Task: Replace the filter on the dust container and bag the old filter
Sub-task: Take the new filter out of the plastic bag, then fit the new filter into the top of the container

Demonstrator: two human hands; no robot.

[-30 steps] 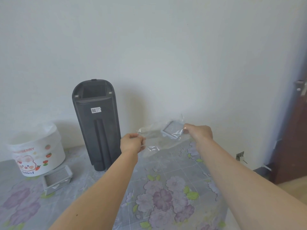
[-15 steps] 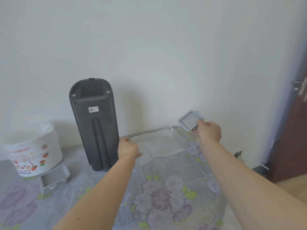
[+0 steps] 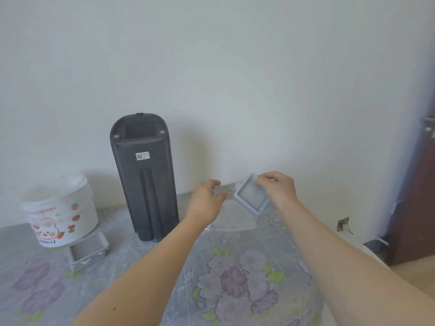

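A tall dark grey dust container stands upright near the wall, its top slot open. My right hand pinches a small pale square filter by its upper edge, tilted above the table. A clear plastic bag lies flat on the floral tablecloth under that filter. My left hand hovers over the bag's left end with fingers apart and nothing in it. A second, greyer filter lies on the table to the left of the container.
A white bucket with a rabbit and strawberry print stands at the far left by the wall. The table carries a purple-flower cloth. A brown door is at the right, beyond the table's edge.
My right hand drew the pale filter out of the bag, lifted it, then lowered it toward the left. My left hand let go of the bag, which now lies on the table.
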